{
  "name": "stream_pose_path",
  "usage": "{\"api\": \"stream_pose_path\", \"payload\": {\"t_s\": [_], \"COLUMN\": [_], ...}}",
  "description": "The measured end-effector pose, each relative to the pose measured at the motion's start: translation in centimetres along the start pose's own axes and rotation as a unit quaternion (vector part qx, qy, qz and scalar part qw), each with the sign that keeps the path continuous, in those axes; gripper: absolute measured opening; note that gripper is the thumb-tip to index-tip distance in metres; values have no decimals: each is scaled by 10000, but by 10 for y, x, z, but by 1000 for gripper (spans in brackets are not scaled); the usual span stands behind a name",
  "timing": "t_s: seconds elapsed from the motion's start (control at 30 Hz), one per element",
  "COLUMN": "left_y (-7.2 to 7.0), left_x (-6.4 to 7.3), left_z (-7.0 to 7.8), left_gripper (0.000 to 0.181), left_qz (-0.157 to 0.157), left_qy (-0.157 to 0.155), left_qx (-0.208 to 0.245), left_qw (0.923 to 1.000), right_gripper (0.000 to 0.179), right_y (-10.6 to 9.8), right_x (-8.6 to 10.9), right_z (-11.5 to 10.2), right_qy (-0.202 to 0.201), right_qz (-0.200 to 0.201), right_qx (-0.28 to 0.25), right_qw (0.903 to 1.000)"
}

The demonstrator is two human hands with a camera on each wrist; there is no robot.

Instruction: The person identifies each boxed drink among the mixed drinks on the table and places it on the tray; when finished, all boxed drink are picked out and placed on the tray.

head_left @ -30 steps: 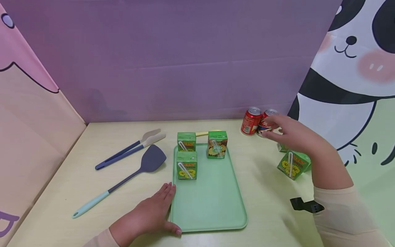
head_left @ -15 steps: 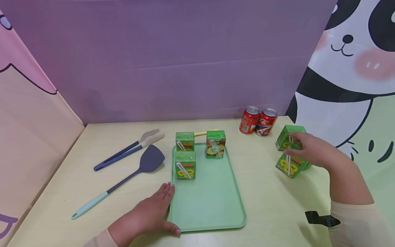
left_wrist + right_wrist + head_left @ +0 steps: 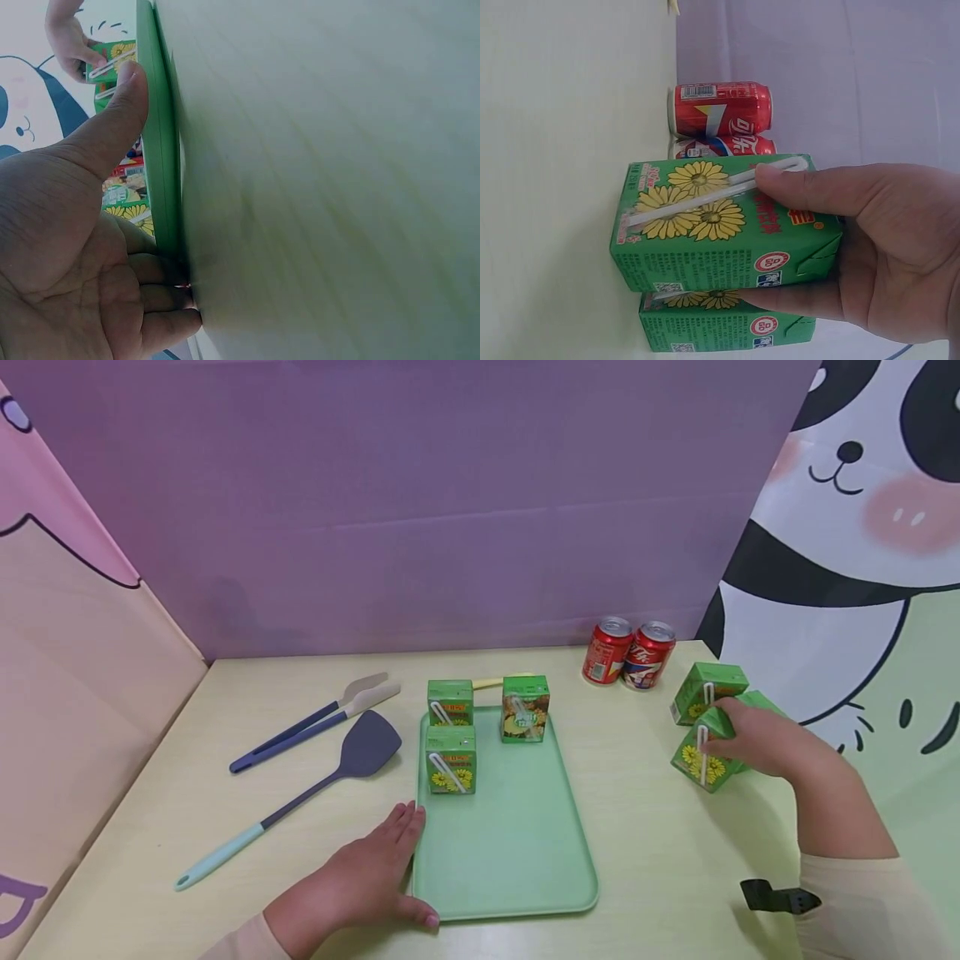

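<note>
Pale table (image 3: 652,877); flower-print green carton (image 3: 697,225) pinched in right hand (image 3: 900,232).

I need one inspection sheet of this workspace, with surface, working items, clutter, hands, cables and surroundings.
Surface: pale table, no spill seen.
Working items: green tray with three drink boxes toward its far end; other boxes at the right, exact count hidden by the hand.
Clutter: spatula, tongs, two red cans, yellow item partly hidden.
Hands: left hand rests against the tray's left edge; right hand pinches a drink box.
Cables: nothing seen.
Surroundings: purple backdrop, panda picture at the right.
</note>
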State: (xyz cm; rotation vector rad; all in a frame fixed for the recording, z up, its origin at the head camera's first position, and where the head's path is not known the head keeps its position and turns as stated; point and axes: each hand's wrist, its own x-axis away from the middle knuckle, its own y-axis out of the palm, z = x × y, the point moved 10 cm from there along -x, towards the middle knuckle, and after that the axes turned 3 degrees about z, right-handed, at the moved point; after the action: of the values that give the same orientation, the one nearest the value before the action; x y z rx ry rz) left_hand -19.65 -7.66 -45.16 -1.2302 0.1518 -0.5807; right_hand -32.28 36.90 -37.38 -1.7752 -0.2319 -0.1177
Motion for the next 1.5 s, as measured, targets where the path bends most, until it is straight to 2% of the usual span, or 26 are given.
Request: {"api": "stream_pose_path", "payload": {"t_s": [0.17, 0.33, 0.53, 0.9, 1.1, 1.27, 1.5], "left_y": [0, -1, 0, 1, 1, 0, 1], "left_x": [0, 0, -1, -1, -2, -1, -1], "left_z": [0, 1, 0, -2, -2, -1, -2], "left_gripper": [128, 127, 127, 128, 128, 128, 129], "left_qz": [-24, -15, -7, 13, 9, 25, -21], "left_qy": [-11, -19, -9, -24, -24, -20, -54], "left_qx": [35, 48, 9, 7, 0, -27, -25], "left_qw": [10000, 10000, 10000, 10000, 10000, 10000, 10000], "right_gripper": [79, 75, 73, 52, 53, 56, 56], "right_y": [-6, -11, -12, -5, 9, 24, 47], "right_x": [-1, 0, -2, 1, 0, -4, -12], "right_z": [-11, -37, -80, -169, -208, -233, -250], "right_qy": [-205, -413, -666, -1566, -1976, -2123, -2210], "right_qz": [151, 296, 251, 243, -48, -121, -305], "right_qx": [169, 359, 254, 92, -163, 85, 463], "right_qw": [9995, 9981, 9971, 9873, 9801, 9771, 9737]}}
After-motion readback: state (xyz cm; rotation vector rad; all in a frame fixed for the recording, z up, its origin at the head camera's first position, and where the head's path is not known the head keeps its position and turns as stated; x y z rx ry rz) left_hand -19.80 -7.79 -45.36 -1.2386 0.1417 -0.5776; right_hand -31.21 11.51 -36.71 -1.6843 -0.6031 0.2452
